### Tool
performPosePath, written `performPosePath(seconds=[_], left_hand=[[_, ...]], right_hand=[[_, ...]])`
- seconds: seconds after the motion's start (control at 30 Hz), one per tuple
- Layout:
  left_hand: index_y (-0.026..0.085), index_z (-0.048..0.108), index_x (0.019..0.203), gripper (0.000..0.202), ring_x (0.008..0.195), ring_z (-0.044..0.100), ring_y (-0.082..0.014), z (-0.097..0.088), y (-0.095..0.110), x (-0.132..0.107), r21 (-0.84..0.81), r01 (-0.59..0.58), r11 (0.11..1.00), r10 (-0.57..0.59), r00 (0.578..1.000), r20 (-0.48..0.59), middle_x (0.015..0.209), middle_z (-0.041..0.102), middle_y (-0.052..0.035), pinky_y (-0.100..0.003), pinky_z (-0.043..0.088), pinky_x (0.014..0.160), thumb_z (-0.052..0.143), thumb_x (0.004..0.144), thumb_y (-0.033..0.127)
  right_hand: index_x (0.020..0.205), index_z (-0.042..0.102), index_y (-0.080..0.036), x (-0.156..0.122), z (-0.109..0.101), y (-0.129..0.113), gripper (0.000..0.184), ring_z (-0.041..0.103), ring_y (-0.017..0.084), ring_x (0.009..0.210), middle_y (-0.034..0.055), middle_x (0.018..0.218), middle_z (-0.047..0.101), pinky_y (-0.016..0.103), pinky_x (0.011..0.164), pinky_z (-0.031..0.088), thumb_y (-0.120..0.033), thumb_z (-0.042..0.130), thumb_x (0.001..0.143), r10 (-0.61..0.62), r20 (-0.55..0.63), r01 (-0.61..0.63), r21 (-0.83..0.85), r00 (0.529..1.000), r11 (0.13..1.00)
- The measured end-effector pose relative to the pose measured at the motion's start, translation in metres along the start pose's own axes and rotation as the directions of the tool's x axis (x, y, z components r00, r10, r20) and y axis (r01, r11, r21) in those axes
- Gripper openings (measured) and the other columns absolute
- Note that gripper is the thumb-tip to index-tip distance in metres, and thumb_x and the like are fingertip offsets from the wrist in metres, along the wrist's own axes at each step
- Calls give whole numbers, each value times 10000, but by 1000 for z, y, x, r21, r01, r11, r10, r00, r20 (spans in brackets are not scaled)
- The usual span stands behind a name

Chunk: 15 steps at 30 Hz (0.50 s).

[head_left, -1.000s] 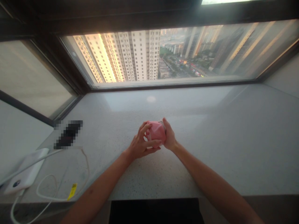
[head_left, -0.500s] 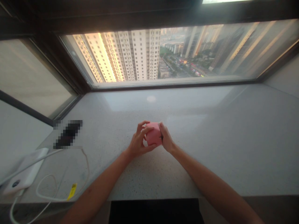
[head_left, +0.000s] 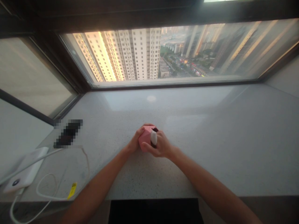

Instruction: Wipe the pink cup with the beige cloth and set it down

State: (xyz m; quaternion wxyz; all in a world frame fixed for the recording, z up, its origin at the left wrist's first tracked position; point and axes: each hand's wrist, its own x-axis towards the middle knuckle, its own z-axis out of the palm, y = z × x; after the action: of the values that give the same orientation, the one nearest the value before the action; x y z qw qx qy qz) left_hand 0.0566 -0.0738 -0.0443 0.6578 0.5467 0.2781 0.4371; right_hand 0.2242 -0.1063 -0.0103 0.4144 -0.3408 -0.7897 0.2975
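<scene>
Both hands are close together low on the stone sill, holding a pink faceted box (head_left: 145,139) between them. My left hand (head_left: 135,140) wraps its far and left sides. My right hand (head_left: 161,145) grips its right side from below. A smooth white oval piece (head_left: 153,138) shows at the box's right side, next to my right fingers. Just above it is a dark gap (head_left: 154,128) at the box's top corner. The hands hide most of the box's underside, and I cannot tell what the white piece is.
A white power bank (head_left: 25,170) with white cables and a yellow tag (head_left: 72,190) lies at the left. Near it is a pixelated dark object (head_left: 68,133). Window glass (head_left: 158,56) backs the sill (head_left: 201,115). A black surface (head_left: 154,211) lies below the front edge.
The hands have turned the pink box and moved it slightly down and left. A white oval piece and dark gap now show at its right side. My right hand has shifted around beneath it.
</scene>
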Motion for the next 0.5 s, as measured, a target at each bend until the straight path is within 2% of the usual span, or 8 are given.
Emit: performPosePath(seconds=[0.1, 0.23, 0.5], left_hand=[[163, 689, 1247, 600, 950, 744, -243, 3, 1, -1, -144, 31, 989, -33, 999, -14, 1139, 776, -127, -358, 595, 848, 564, 957, 672], [150, 714, 1225, 566, 951, 732, -234, 6, 1, -2, -219, 17, 975, -20, 1000, -14, 1106, 777, -112, -346, 570, 890, 606, 953, 634], [154, 727, 1223, 554, 953, 725, -235, 5, 0, -2, -223, 5, 975, -9, 1000, -17, 1103, 778, -105, -350, 564, 902, 626, 941, 620]], right_hand=[[540, 476, -241, 1, 2, -1, 515, 311, 124, 516, -27, 514, 409, 311, 566, 280, -453, 639, 980, -114, 4, 114, -97, 993, 989], [548, 458, -228, 1, 4, 3, 490, 321, 110, 477, -35, 479, 431, 313, 524, 237, -388, 592, 992, -272, -48, 258, -195, 961, 946], [541, 452, -225, 1, 5, 5, 494, 341, 103, 453, -41, 465, 435, 319, 512, 233, -370, 587, 994, -291, -56, 270, -248, 955, 931]])
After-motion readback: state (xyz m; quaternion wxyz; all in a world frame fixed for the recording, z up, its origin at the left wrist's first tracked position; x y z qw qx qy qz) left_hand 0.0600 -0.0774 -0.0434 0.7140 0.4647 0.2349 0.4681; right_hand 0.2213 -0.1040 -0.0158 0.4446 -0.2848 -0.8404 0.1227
